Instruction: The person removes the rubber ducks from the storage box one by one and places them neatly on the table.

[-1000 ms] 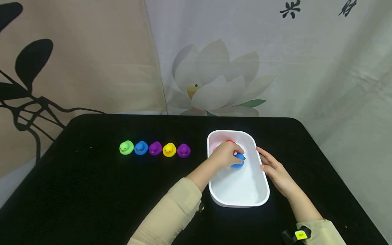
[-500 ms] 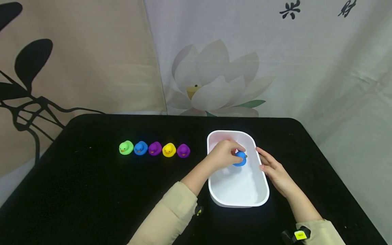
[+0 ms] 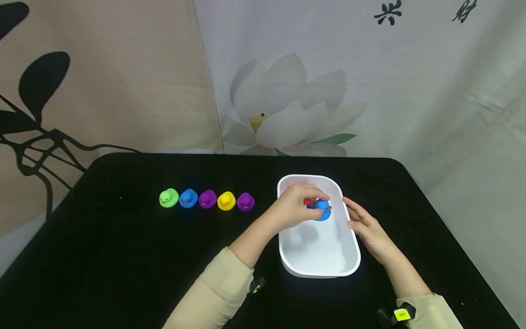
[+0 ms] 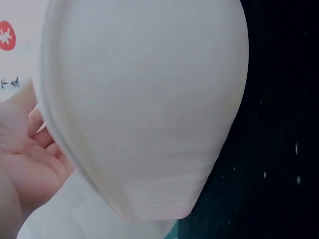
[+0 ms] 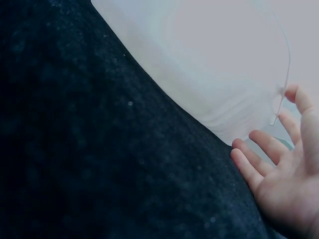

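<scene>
Left hand (image 3: 293,208): thumb and fingers pinch the held blue duck (image 3: 323,209), which sits at the fingertips, within the outline of the white bin (image 3: 328,256). Whether it is raised off the bin floor: cannot tell. Duck judged light, hollow, softly squeezable, smooth but not very slippery, hard to break; best hold is round the body below the head, with light pressure. Bin looks light and fairly stiff, likely to slide if bumped; rim or outer wall is the place to steady it. Right hand (image 3: 367,228): fingers extended and apart, touching the bin's near side wall, not wrapped round it.

Surroundings: well left of the left hand, on the black tabletop (image 3: 123,265), a row: green duck (image 3: 169,198), second blue duck (image 3: 188,198), purple duck (image 3: 207,199), yellow duck (image 3: 226,201), second purple duck (image 3: 245,202). Under the left hand's fingers, a red piece (image 3: 306,201), mostly hidden, possibly another duck, crowds the grip. Bin wall stands below the left wrist; could be knocked.
</scene>
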Demonstrator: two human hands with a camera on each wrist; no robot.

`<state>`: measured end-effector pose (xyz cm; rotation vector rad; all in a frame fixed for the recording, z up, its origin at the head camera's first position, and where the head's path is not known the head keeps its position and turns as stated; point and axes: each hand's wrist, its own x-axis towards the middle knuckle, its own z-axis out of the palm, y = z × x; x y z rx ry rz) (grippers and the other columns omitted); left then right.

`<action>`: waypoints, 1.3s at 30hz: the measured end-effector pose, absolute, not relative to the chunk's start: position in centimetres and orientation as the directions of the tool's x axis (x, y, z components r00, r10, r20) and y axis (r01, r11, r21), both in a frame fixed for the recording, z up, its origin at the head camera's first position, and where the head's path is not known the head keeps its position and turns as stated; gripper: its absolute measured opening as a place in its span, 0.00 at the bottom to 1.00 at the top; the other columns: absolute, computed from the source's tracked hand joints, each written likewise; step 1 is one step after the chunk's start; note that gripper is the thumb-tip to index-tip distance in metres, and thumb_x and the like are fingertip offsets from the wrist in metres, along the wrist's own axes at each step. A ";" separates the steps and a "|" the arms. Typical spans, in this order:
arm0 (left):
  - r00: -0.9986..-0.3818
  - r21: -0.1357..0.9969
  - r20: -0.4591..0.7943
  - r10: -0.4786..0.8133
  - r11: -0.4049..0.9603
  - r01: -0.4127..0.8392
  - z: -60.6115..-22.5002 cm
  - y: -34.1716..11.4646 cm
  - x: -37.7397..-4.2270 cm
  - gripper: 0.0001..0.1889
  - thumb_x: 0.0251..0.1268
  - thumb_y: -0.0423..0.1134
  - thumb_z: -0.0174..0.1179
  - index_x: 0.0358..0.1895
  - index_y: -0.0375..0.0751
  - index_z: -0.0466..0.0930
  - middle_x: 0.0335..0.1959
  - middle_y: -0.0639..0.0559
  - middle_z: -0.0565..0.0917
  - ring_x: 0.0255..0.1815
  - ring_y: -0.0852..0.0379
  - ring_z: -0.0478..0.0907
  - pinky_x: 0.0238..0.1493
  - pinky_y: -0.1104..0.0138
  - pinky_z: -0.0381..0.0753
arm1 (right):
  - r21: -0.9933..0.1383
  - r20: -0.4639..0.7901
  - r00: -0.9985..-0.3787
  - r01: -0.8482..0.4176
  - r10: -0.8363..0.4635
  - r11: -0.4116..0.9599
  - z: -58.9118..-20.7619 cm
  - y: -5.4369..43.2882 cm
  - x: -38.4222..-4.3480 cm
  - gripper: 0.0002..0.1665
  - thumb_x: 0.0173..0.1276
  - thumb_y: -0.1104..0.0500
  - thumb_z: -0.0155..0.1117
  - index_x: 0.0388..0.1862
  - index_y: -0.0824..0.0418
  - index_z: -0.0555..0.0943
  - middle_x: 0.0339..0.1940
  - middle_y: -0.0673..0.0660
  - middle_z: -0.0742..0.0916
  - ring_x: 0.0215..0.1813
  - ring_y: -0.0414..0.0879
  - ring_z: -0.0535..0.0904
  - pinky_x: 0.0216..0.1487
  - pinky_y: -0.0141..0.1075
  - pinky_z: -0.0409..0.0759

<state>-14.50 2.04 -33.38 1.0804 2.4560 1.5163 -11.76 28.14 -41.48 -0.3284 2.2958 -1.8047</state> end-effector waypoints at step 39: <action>-0.656 0.674 0.236 0.717 0.365 0.642 -31.3 -8.2 -11.3 0.14 0.58 0.31 0.64 0.48 0.42 0.85 0.46 0.60 0.82 0.47 0.62 0.71 0.45 0.70 0.78 | -0.971 -0.032 -0.961 -0.036 -0.276 0.237 -41.6 28.0 -11.7 0.37 0.73 0.55 0.53 0.76 0.57 0.53 0.73 0.65 0.63 0.65 0.52 0.70 0.62 0.60 0.61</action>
